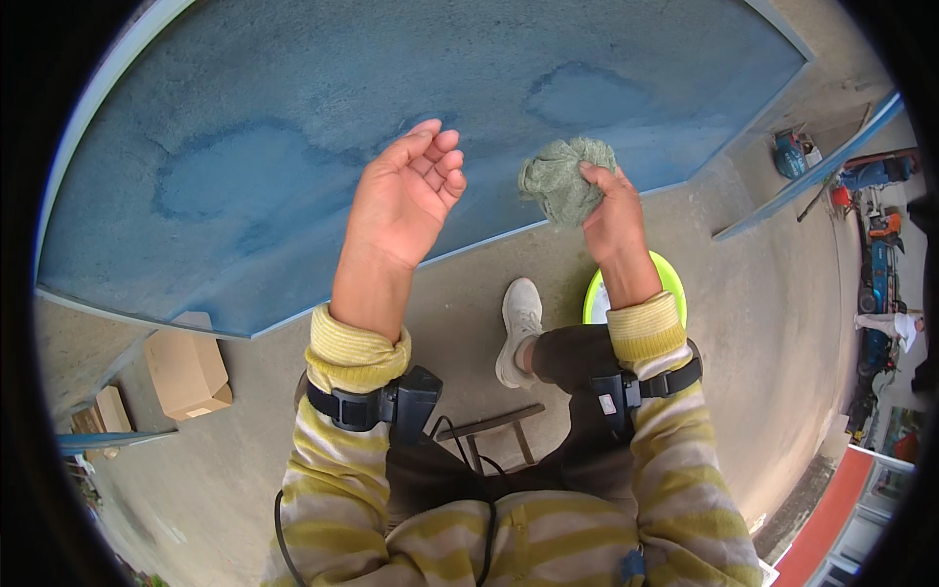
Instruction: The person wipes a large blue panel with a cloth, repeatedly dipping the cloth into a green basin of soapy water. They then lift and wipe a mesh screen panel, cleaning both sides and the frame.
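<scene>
A large blue panel (469,88) with a worn surface and darker, damp-looking patches fills the upper part of the view. My left hand (414,194) is raised over its lower middle, palm up with fingers curled, holding nothing. To the right, my right hand (612,209) grips a crumpled grey-green cloth (568,180) near the panel's lower edge. Below that wrist, partly hidden by my forearm, a basin with a bright yellow-green rim (674,282) stands on the floor; something pale shows inside it.
Cardboard boxes (187,374) lie on the concrete floor at left. A wooden stool (506,422) shows between my legs. At right are another blue panel edge (807,183), a teal container (790,155), several machines and a distant person (891,324).
</scene>
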Available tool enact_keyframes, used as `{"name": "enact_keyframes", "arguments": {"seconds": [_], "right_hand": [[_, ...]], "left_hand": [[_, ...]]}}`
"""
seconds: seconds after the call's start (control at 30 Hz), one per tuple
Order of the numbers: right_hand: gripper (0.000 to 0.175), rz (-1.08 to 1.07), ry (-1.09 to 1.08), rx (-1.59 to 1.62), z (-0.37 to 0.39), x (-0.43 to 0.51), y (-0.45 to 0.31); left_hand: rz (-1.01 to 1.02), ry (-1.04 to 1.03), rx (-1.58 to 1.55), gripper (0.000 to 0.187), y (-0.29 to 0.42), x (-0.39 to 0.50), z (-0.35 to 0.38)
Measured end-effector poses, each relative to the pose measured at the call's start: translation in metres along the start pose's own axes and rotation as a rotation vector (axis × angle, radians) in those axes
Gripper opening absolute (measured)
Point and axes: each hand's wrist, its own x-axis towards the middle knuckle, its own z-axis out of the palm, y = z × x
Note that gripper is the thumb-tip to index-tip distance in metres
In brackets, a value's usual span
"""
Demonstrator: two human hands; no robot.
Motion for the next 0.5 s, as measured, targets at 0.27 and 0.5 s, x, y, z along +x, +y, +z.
{"name": "enact_keyframes", "arguments": {"seconds": [0.27, 0.5], "right_hand": [[0.025, -0.156, 0.005, 0.146, -0.072, -0.013, -0.103], [0.026, -0.257, -0.014, 0.035, -0.133, -0.044, -0.200]], "left_hand": [[0.031, -0.097, 0.112, 0.018, -0.050, -0.045, 0.013], [0.162, -0.145, 0.138, 0.019, -0.042, -0.075, 0.009]]}}
